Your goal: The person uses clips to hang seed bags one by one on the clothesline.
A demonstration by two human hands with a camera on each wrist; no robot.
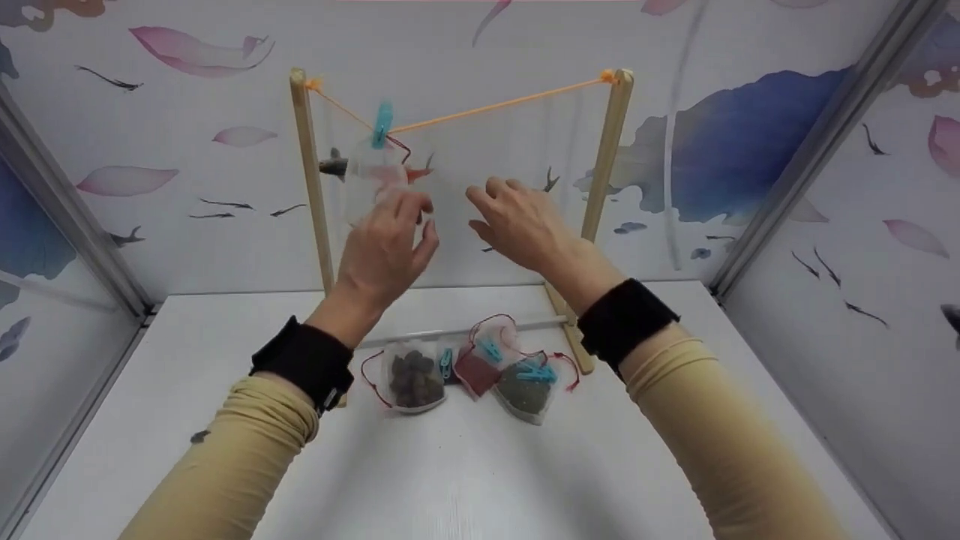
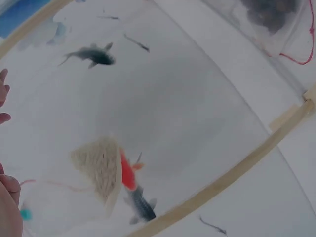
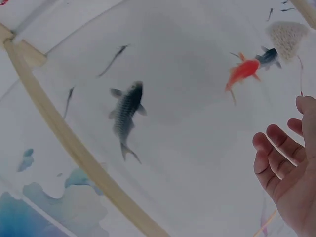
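Note:
A blue clothespin [image 1: 382, 126] clips a sheer drawstring pouch [image 1: 361, 176] to the sagging orange string [image 1: 495, 112]. Pale grains [image 2: 98, 165] fill the bottom of this pouch in the left wrist view, and a thin red cord trails from its top. My left hand [image 1: 386, 244] is raised just in front of the pouch, fingers loosely bent, overlapping its lower part in the head view. Right of it, my right hand [image 1: 521, 221] hovers below the string with relaxed fingers. The right wrist view shows that palm [image 3: 296, 202] bare.
Wooden posts [image 1: 311, 180] [image 1: 607, 157] hold the string at both ends. On the white table [image 1: 465, 480] lie pouches of dark lumps [image 1: 415, 379], reddish-brown filling [image 1: 476, 373] and grey-green filling [image 1: 526, 390], with several blue clothespins [image 1: 446, 364] among them. Printed panels enclose the table.

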